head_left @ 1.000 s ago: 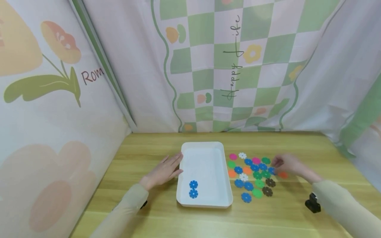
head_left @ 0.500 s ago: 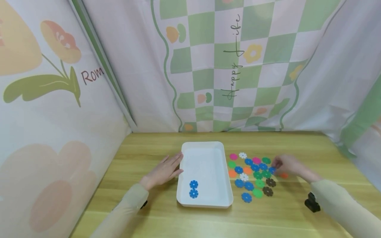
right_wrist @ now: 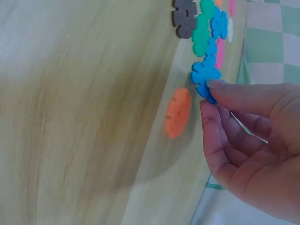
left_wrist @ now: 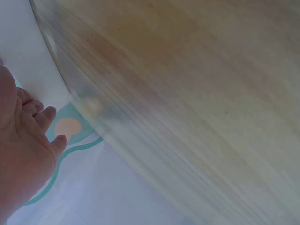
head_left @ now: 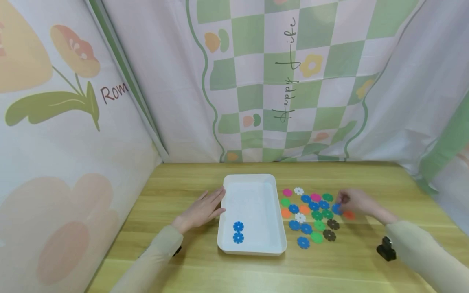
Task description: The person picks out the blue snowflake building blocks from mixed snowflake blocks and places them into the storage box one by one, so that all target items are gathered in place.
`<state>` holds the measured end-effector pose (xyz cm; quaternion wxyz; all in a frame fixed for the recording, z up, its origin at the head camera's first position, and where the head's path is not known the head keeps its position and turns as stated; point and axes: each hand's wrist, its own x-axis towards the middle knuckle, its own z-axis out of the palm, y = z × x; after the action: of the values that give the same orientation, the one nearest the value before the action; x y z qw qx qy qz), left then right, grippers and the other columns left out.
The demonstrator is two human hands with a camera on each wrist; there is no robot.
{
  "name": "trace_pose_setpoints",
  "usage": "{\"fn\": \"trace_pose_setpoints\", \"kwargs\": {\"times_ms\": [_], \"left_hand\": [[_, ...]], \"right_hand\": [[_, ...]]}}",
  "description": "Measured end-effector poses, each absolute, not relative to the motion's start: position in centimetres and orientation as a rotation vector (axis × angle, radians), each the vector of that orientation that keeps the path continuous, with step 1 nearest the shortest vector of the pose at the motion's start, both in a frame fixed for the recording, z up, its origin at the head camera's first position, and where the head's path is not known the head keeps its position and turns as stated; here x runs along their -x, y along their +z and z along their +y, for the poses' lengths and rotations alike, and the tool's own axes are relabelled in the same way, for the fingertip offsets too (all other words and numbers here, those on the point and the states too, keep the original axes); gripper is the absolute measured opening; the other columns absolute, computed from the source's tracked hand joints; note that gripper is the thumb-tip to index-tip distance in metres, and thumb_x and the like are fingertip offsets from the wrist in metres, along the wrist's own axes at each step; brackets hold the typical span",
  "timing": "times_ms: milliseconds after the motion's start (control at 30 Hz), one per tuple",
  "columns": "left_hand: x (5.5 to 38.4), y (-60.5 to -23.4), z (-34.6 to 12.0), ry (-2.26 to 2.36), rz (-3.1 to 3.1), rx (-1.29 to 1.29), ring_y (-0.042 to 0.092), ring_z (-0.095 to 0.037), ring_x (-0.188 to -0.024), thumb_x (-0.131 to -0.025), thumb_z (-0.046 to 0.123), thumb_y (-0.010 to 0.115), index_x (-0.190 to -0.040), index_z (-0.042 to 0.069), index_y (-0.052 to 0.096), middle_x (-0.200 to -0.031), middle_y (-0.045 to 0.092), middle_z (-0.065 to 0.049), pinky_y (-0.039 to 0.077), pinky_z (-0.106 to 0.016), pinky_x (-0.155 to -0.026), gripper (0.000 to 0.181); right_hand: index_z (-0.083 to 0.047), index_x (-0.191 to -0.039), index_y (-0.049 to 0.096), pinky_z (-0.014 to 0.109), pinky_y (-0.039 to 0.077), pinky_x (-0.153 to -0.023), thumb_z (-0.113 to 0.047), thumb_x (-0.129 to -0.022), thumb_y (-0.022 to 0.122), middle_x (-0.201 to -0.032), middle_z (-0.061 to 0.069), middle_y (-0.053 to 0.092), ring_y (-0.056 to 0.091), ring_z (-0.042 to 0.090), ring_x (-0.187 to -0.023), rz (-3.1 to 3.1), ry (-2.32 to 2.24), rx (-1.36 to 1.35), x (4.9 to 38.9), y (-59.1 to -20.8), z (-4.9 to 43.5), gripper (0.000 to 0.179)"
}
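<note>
My right hand (head_left: 356, 202) pinches a blue notched plastic disc (right_wrist: 204, 76) between thumb and forefinger at the right side of the scattered discs. An orange notched disc (right_wrist: 178, 113) lies on the table just beside that hand. My left hand (head_left: 201, 209) rests with straight fingers against the left rim of a white tray (head_left: 253, 249). Inside the tray, near its front left, two blue discs (head_left: 238, 232) lie one behind the other. The left wrist view shows the left hand (left_wrist: 28, 136) at its edge, with mostly bare wood table.
Several notched discs lie right of the tray, among them a brown disc (head_left: 329, 235), a light green disc (head_left: 316, 237), a white disc (head_left: 299, 191) and a pink disc (head_left: 287, 192). Printed curtains (head_left: 278, 93) hang behind the wooden table (head_left: 190, 264).
My right hand has shifted slightly to the right, and the blue disc in its fingers has moved a little away from the neighbouring discs. The left hand and tray stay put.
</note>
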<state>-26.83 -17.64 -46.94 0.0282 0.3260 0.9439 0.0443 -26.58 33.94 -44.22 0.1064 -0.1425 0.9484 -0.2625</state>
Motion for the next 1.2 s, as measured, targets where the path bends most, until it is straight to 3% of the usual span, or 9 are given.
{"fn": "trace_pose_setpoints", "kwargs": {"times_ms": [200,467,800,1067,1200], "left_hand": [[26.8,-46.8,-17.6,0.142,2.91,-1.008,0.02,-0.024,-0.155,-0.107,0.049,0.03,-0.159,0.005,0.015,-0.167,0.015,-0.01,0.02,-0.053,-0.126,0.069],[26.8,-46.7,-17.5,0.123,2.909,-1.003,0.02,-0.024,-0.155,-0.107,0.049,0.029,-0.159,0.005,0.016,-0.167,0.015,-0.01,0.02,-0.053,-0.126,0.069],[26.6,-46.6,-17.4,0.135,2.907,-0.997,0.021,-0.024,-0.155,-0.107,0.049,0.03,-0.159,0.005,0.016,-0.167,0.016,-0.01,0.02,-0.053,-0.126,0.069],[26.5,-46.4,-17.5,0.138,2.91,-0.986,0.021,-0.024,-0.155,-0.106,0.05,0.031,-0.159,0.007,0.016,-0.167,0.016,-0.009,0.02,-0.054,-0.126,0.07],[26.6,-46.4,-17.4,0.108,2.919,-0.991,0.022,-0.026,-0.154,-0.106,0.051,0.032,-0.159,0.008,0.018,-0.167,0.017,-0.008,0.02,-0.053,-0.126,0.07]], "right_hand": [[0.001,-0.094,0.066,0.024,0.051,-0.066,-0.008,-0.086,0.067,-0.087,0.007,0.068,0.059,0.013,-0.077,2.818,-0.743,0.427,26.4,-43.3,33.7,0.012],[0.002,-0.104,0.065,0.024,0.055,-0.068,-0.015,-0.093,0.065,-0.098,0.01,0.07,0.063,0.013,-0.085,2.743,-0.864,0.426,26.1,-41.9,32.0,0.02],[0.002,-0.111,0.065,0.036,0.058,-0.077,-0.021,-0.095,0.064,-0.102,0.011,0.068,0.064,0.019,-0.089,2.598,-1.004,0.401,26.9,-41.0,28.3,0.027],[-0.001,-0.107,0.066,0.036,0.057,-0.076,-0.021,-0.095,0.066,-0.099,0.011,0.07,0.065,0.022,-0.087,2.552,-1.067,0.446,28.0,-40.5,23.8,0.023],[0.0,-0.106,0.065,0.042,0.059,-0.084,-0.016,-0.094,0.065,-0.101,0.012,0.068,0.068,0.026,-0.092,2.506,-1.116,0.469,28.2,-40.2,21.3,0.02]]}}
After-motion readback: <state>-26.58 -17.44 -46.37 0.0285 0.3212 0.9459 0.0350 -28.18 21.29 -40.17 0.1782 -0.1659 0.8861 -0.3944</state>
